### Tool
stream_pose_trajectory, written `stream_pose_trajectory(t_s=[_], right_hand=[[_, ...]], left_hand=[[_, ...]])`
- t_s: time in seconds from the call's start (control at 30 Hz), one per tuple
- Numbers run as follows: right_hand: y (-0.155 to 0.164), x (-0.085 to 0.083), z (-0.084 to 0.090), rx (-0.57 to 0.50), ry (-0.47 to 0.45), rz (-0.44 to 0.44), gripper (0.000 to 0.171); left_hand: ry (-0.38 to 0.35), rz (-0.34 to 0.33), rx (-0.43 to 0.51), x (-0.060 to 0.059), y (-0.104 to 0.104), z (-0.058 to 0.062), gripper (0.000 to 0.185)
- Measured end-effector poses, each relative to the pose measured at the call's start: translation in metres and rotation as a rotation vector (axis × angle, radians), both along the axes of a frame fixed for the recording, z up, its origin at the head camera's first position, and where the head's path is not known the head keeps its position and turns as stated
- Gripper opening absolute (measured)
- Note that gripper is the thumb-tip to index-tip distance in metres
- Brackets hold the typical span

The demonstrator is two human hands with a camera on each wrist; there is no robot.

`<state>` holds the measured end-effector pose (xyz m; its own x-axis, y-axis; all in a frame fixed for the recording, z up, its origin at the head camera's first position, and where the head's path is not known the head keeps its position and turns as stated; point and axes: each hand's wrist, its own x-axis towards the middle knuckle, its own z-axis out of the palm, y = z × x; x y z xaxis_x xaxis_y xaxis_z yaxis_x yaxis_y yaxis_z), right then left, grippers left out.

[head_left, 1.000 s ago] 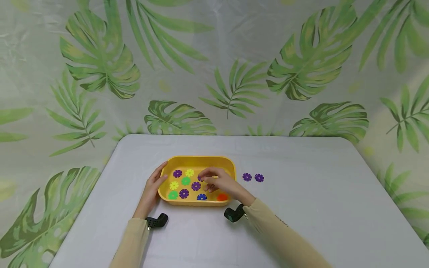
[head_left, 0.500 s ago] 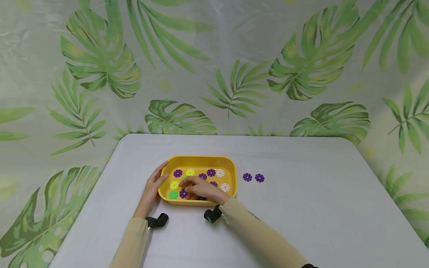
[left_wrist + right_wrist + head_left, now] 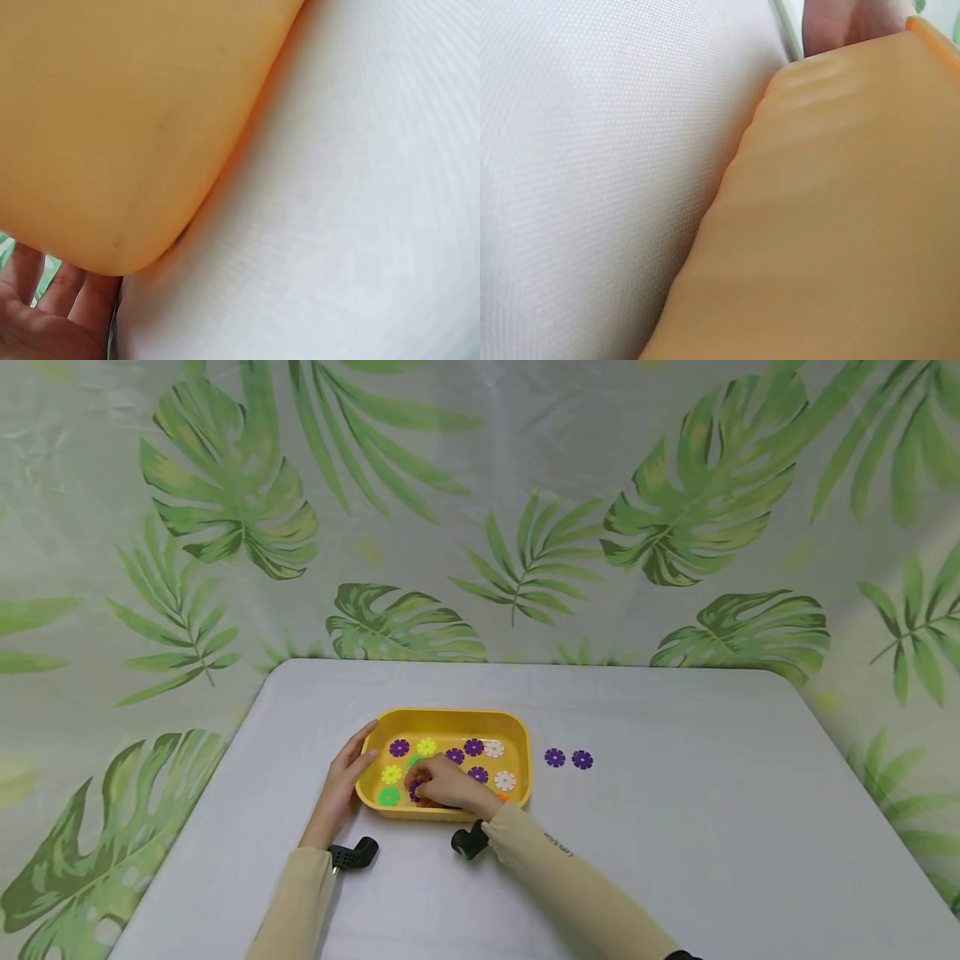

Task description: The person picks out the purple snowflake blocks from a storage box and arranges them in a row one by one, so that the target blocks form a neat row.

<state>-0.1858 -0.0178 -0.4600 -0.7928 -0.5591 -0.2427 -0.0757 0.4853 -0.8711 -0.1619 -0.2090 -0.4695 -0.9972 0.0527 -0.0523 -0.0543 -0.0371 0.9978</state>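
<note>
A yellow tray (image 3: 450,718) stands on the table with several notched plastic snowflake discs in it. My left hand (image 3: 346,785) rests against its left end, thumb by the rim and fingers along the outer wall; in the left wrist view these fingers (image 3: 64,296) look fairly straight. Inside the tray, my right hand (image 3: 450,783) reaches over the front rim with curled fingers. Thumb and fingertips pinch a purple snowflake disc (image 3: 414,790), partly hidden by the fingers. The right wrist view is mostly the tray's outer wall (image 3: 817,210); the right hand's grip is hidden there.
Two purple snowflake discs (image 3: 568,759) lie on the table (image 3: 712,793) right of the tray. Within the tray are yellow discs (image 3: 391,774), a green disc (image 3: 388,797), white discs (image 3: 505,781) and more purple discs (image 3: 477,775). A leaf-patterned curtain (image 3: 525,527) hangs behind the table.
My right hand has moved left and toward the tray's front, and now pinches a purple disc there. White and purple discs it covered are visible. My left hand stays in place.
</note>
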Motion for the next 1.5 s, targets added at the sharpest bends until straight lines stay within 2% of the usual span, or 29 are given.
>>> stream_pose_trajectory(t_s=[0.2, 0.3, 0.4, 0.63, 0.8, 0.93, 1.1, 1.33, 1.4, 1.5], right_hand=[[0.007, 0.001, 0.003, -0.028, -0.048, -0.062, 0.007], [0.016, -0.001, 0.008, -0.094, -0.060, -0.077, 0.006], [0.029, -0.003, 0.016, -0.148, -0.031, -0.083, 0.007], [0.077, -0.009, 0.030, -0.221, 0.010, -0.112, 0.016], [0.121, -0.015, 0.034, -0.215, 0.011, -0.192, 0.021], [0.159, -0.020, 0.031, -0.219, 0.013, -0.268, 0.021], [0.208, -0.023, 0.019, -0.223, 0.030, -0.344, 0.024], [0.260, -0.023, -0.005, -0.142, 0.034, -0.469, 0.025], [0.269, -0.022, -0.009, -0.113, 0.035, -0.491, 0.026], [0.276, -0.022, -0.013, -0.069, 0.040, -0.512, 0.026]], left_hand=[[0.008, 0.006, -0.009, 0.000, 0.001, 0.002, 0.050], [0.011, 0.007, -0.007, 0.000, 0.001, 0.001, 0.050], [0.011, 0.007, 0.012, -0.003, 0.000, -0.004, 0.049], [0.027, 0.013, 0.019, -0.010, -0.006, -0.025, 0.048], [0.046, 0.022, 0.000, -0.010, -0.006, -0.028, 0.048], [0.035, 0.022, -0.002, -0.009, -0.005, -0.026, 0.048], [0.009, 0.011, 0.016, -0.006, -0.003, -0.016, 0.048], [-0.005, 0.005, -0.004, 0.001, 0.002, 0.001, 0.050], [-0.007, 0.008, -0.003, 0.000, 0.001, -0.001, 0.050], [-0.001, 0.015, 0.002, -0.005, -0.001, -0.012, 0.049]])
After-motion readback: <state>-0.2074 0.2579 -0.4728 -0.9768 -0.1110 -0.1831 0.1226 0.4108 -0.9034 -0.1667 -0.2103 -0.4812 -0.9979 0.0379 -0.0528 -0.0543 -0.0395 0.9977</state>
